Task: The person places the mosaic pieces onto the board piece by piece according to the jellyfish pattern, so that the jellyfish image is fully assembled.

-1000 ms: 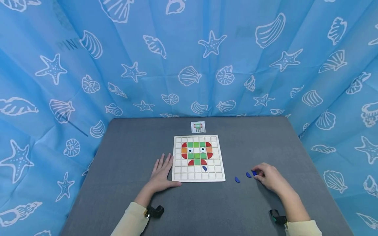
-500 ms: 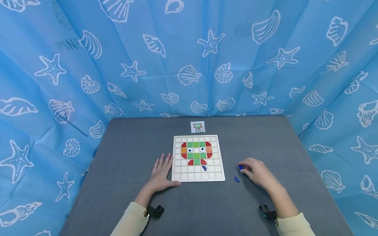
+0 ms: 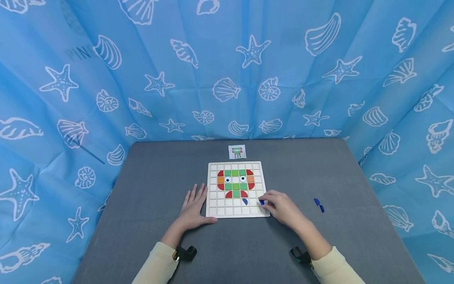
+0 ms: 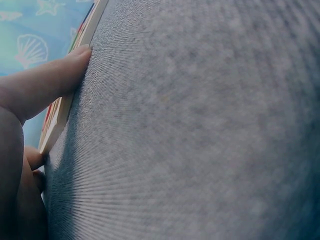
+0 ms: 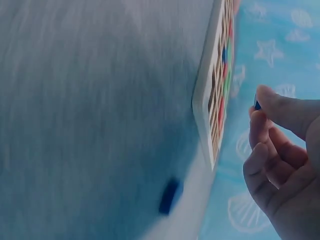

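A blue half-round tile [image 3: 261,202] is pinched between the thumb and fingers of my right hand [image 3: 283,209], over the right edge of the white grid board [image 3: 220,213]. In the right wrist view only a sliver of this tile [image 5: 257,105] shows at the fingertips. My left hand [image 3: 192,211] rests at the board's lower left corner, fingers straight along the left side and thumb at the front edge. Red, green and orange tiles and two eye tiles form a figure on the board. Below it lies another blue half-round tile [image 3: 245,201].
Two loose blue tiles [image 3: 317,201] lie on the grey table [image 3: 248,252] to the right of my right hand. A small printed card [image 3: 237,152] with a similar figure lies behind the board. A blue shell-patterned curtain [image 3: 198,94] surrounds the table.
My right hand has picked up a blue tile at the right and carried it left to the board. Two blue tiles there now show; the nearer loose ones are out of sight. The left hand stays put.
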A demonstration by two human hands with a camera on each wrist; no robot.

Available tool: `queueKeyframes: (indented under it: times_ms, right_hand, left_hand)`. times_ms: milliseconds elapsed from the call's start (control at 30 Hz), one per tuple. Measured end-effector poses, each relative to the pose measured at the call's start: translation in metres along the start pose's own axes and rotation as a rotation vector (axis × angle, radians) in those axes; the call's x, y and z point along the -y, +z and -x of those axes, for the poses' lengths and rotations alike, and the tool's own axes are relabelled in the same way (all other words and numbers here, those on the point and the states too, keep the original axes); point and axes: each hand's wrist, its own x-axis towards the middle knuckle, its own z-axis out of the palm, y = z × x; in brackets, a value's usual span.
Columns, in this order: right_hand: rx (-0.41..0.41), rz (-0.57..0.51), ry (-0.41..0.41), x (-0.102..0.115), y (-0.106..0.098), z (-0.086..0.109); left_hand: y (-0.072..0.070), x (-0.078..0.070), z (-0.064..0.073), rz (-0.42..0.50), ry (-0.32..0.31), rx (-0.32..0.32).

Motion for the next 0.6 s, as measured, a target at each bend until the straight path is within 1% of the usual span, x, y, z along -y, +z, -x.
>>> queueKeyframes:
  times_ms: [167, 267, 400, 600]
  right_hand:
    - [0.020, -0.007, -0.071, 0.011, 0.015, -0.005]
    - [0.049, -0.014, -0.104, 0.015, 0.024, -0.008]
    - [0.087, -0.012, -0.109, 0.021, 0.032, -0.011]
    - [0.112, -0.013, -0.094, 0.027, 0.037, -0.016]
  left_hand:
    - [-0.001, -0.002, 0.001, -0.002, -0.006, 0.001]
    - [-0.002, -0.003, 0.001, 0.001, -0.008, 0.001]
    - [-0.002, -0.002, 0.002, 0.007, -0.007, 0.002]
    - [-0.002, -0.002, 0.003, 0.007, -0.004, 0.005]
